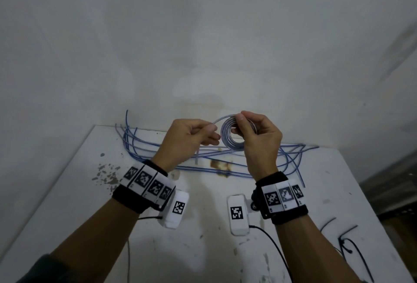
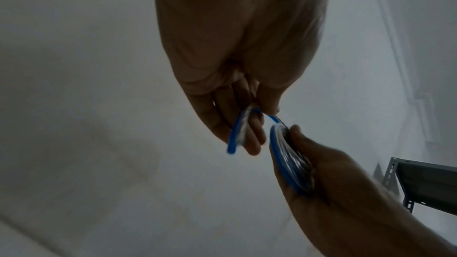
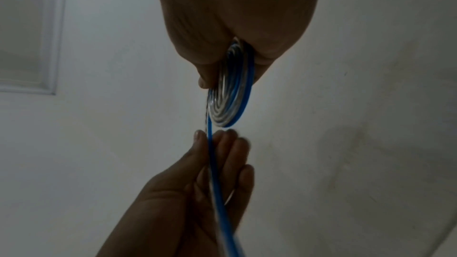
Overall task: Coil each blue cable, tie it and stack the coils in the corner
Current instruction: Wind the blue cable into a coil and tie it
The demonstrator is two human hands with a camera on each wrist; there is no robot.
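Note:
Above the back of the white table (image 1: 225,249), my right hand (image 1: 250,129) pinches a flat blue coil (image 1: 230,135) between thumb and fingers. The same coil (image 3: 230,95) shows edge-on in the right wrist view. My left hand (image 1: 203,134) grips the coil's loose tail (image 1: 222,119) just to its left; the tail's end (image 1: 196,156) hangs below the hand. The left wrist view shows that tail (image 2: 235,134) curling through my left fingers (image 2: 249,138) beside the coil (image 2: 287,159). Several loose blue cables (image 1: 158,145) lie along the table's far edge.
White walls meet in a corner behind the table. A brown stain (image 1: 221,166) and chipped paint (image 1: 106,174) mark the tabletop. Black cords (image 1: 347,242) lie at the front right. A grey metal shelf (image 2: 425,183) stands to the right.

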